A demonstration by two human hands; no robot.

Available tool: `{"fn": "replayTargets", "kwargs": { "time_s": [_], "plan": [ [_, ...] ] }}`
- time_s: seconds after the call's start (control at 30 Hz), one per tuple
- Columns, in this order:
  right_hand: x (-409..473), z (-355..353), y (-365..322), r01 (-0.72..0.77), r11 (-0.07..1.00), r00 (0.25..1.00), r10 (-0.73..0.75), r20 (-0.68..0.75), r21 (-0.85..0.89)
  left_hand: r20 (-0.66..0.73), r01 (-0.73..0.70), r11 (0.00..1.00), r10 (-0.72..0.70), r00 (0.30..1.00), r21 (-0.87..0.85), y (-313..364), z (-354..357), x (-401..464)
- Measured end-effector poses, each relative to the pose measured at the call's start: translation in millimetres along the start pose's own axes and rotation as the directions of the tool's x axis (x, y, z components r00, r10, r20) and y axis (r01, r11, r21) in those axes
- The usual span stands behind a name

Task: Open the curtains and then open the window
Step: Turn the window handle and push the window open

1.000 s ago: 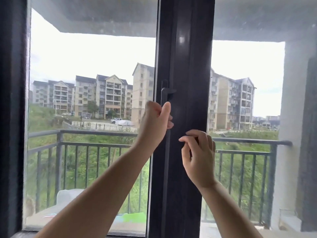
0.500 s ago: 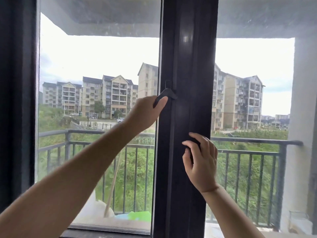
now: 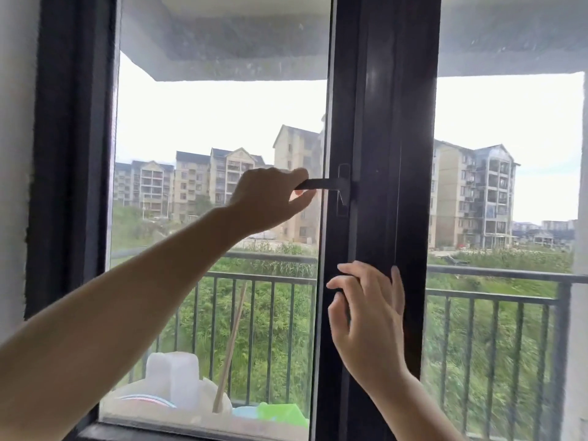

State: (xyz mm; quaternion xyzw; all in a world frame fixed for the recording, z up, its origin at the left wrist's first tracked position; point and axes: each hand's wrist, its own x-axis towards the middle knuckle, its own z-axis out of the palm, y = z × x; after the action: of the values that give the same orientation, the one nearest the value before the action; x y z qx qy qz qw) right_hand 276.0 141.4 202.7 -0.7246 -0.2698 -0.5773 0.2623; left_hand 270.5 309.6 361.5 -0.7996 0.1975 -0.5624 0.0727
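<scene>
Beyond the glass, flats were seen. The stiff handle (image 3: pixel 321 185) was gripped at its tip by the left hand (image 3: pixel 270 198); the right hand (image 3: pixel 366 313), loosely curled, was rested on the frame (image 3: pixel 381 122).

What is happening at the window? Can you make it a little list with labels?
window handle: black lever, pointing sideways to the left
left hand: gripping the end of the handle
right hand: fingers resting on the dark middle frame below the handle
curtains: none in view
outside: balcony railing, green plants, apartment blocks
</scene>
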Motion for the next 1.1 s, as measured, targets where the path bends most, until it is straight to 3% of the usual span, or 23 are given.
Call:
{"fn": "replayTargets", "kwargs": {
  "time_s": [0.1,0.2,0.33,0.5,0.73,1.1],
  "plan": [
    [-5.5,30.1,-27.5,0.089,0.995,0.983,-0.095,0.160,0.040,-0.112,0.123,0.991,-0.127,0.986,-0.048,-10.3,5.7,-26.6],
    [-13.8,68.3,-34.7,-0.003,1.000,0.984,0.000,0.181,0.020,-0.154,0.209,0.960,-0.238,0.959,-0.184,-26.3,19.8,-56.8],
    [-27.4,105.6,-37.8,-0.055,0.996,0.995,0.061,0.078,-0.076,-0.115,-0.009,0.998,0.002,0.993,-0.062,-49.9,54.3,-91.4],
    [-44.2,141.4,-38.4,-0.095,0.983,0.995,0.097,0.006,-0.155,-0.104,-0.255,0.965,0.261,0.960,0.066,-74.1,81.9,-110.9],
    [-37.9,172.3,-20.2,-0.100,0.966,0.994,0.087,-0.065,-0.237,-0.087,-0.272,0.955,0.283,0.955,0.122,-83.5,103.1,-109.0],
    [-12.2,266.2,35.3,-0.096,0.995,0.995,0.095,-0.011,-0.030,0.049,-0.232,0.941,0.227,0.973,0.246,-112.8,171.7,-90.7]
  ]
}}
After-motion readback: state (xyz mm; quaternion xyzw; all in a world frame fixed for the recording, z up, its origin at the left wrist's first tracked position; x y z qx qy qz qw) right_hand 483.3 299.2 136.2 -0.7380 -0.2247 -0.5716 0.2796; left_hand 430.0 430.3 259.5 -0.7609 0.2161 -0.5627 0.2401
